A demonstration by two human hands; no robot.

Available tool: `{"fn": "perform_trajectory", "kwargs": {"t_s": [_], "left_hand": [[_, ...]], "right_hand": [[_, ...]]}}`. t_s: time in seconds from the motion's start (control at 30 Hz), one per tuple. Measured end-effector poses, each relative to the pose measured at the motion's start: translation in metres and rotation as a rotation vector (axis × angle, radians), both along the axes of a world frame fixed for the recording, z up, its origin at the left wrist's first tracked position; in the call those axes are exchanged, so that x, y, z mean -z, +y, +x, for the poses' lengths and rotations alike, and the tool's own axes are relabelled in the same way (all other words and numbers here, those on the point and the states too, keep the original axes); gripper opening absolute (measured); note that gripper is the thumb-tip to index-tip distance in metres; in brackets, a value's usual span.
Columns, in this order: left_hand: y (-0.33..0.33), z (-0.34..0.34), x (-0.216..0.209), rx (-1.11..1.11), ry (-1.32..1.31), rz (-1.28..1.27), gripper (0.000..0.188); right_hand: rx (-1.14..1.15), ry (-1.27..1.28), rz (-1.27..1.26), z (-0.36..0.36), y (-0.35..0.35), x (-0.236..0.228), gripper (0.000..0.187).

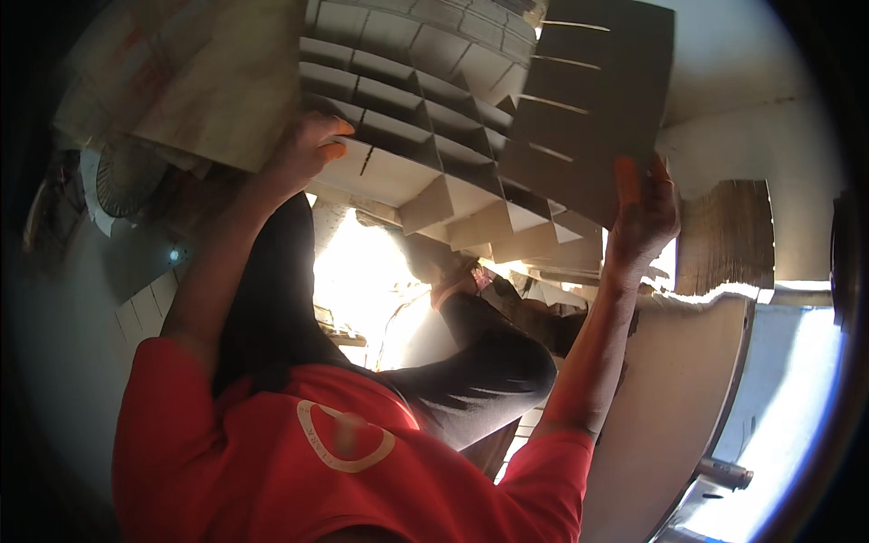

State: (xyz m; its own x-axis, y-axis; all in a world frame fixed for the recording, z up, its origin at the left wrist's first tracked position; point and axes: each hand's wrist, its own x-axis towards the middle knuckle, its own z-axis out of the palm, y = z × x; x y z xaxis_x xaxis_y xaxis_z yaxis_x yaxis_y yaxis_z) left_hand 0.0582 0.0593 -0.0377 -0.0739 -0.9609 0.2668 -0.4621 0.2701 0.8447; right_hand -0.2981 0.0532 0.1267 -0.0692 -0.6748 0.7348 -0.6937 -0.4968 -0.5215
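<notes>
A grid of interlocked cardboard dividers [398, 104], with many open cells, stands in front of me. At its near left end, my left hand [303, 152] has its orange-tipped thumb and forefinger pinched about the near strip. My right hand [645, 213] grips a slotted cardboard sheet [602, 100] by its lower right corner, its fingers also orange-tipped. That sheet is upright and tilted, with a row of parallel slits along its left side. It covers the right part of the grid. Whether its slits touch the grid strips is hidden.
A big brown cardboard panel [217, 81] rises at the left, beside my left hand. A stack of cardboard sheets [727, 237] stands at the right, near a pale wall. My bent leg [480, 366] is under the grid. Bright light glares below the grid.
</notes>
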Motion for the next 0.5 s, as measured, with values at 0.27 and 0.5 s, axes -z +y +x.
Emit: {"fn": "perform_trajectory", "kwargs": {"t_s": [0.27, 0.5], "left_hand": [[-0.001, 0.001, -0.008, 0.059, -0.080, 0.044, 0.018], [-0.003, 0.001, -0.006, 0.081, -0.051, -0.038, 0.016]], "right_hand": [[-0.274, 0.089, 0.254, 0.106, -0.008, 0.003, 0.014], [-0.317, 0.126, 0.321, 0.130, -0.020, 0.025, 0.048]]}}
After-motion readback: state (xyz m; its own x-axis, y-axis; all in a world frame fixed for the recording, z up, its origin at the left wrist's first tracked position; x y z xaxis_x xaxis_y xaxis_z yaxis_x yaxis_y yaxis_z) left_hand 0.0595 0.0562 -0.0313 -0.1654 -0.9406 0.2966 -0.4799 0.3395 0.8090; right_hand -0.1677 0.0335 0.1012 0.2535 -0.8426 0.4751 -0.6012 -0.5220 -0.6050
